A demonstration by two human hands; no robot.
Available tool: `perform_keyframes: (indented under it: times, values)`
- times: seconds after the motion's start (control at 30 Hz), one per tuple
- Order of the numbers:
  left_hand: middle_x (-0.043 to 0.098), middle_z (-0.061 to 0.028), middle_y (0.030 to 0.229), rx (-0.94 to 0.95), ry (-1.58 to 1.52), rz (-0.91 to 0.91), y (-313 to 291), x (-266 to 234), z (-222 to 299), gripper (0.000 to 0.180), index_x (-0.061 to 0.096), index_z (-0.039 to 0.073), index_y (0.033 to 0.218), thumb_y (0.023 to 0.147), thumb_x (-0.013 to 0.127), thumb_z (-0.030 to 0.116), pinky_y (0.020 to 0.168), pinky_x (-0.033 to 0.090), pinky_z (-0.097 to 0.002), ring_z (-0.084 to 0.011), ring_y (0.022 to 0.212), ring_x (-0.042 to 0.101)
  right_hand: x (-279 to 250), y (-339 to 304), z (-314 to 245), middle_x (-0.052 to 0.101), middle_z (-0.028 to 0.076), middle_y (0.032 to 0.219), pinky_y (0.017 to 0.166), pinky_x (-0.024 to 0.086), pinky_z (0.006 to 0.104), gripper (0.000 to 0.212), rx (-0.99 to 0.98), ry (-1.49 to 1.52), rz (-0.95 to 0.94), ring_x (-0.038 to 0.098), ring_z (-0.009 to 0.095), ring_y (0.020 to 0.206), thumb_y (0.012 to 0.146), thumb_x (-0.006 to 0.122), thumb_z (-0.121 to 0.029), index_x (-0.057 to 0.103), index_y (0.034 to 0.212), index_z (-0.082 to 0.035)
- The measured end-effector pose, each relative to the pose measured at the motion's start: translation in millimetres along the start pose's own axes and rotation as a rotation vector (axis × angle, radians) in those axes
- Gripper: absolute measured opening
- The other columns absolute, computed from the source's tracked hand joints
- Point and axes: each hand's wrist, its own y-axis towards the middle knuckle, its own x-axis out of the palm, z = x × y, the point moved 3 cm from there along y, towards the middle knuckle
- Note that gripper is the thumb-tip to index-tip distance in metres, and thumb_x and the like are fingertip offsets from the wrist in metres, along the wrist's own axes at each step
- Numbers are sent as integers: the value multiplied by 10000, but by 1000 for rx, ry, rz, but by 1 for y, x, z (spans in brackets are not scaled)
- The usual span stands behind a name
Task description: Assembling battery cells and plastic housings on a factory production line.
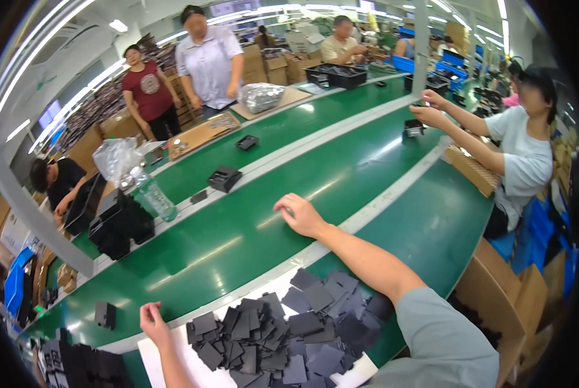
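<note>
My left hand is at the near edge of the green conveyor belt, its fingers curled in and nothing showing in them. The nearest piece to it is a small black box-shaped part standing on the belt. My right hand is stretched out over the middle of the belt, fingers loosely bent and apart, holding nothing visible. Between my forearms lies a heap of flat black plastic plates on a white sheet. Farther up, a black plastic housing sits at the belt's far rail.
Stacked black parts stand at the lower left. Across the belt are black bins, a clear bottle and a black piece. At right, a co-worker handles a small part near a cardboard box. Other people stand beyond.
</note>
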Motion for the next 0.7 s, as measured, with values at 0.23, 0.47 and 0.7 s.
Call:
perform_keyframes:
  times: [0.23,0.47,0.7]
  values:
    - [640,-54,864,-9,-19,-40,2,4,2,161,577,22,893,975,491,131,776,435,-239,-134,794,559,-1,0,0,643,52,926,749,490,310,140,48,23,3,597,217,825,824,583,-23,634,945,-72]
    - [641,-48,862,-6,-12,-41,1,5,4,166,580,29,896,978,489,140,758,426,-235,-126,781,552,-3,0,-2,642,54,924,741,491,310,139,22,29,3,597,217,822,819,593,-28,630,947,-65]
    - [643,-48,865,-15,7,-46,1,5,6,171,580,27,898,981,491,148,755,423,-237,-126,777,550,-3,1,-3,642,54,921,740,491,309,131,-1,16,12,595,217,820,816,594,-27,627,937,-63]
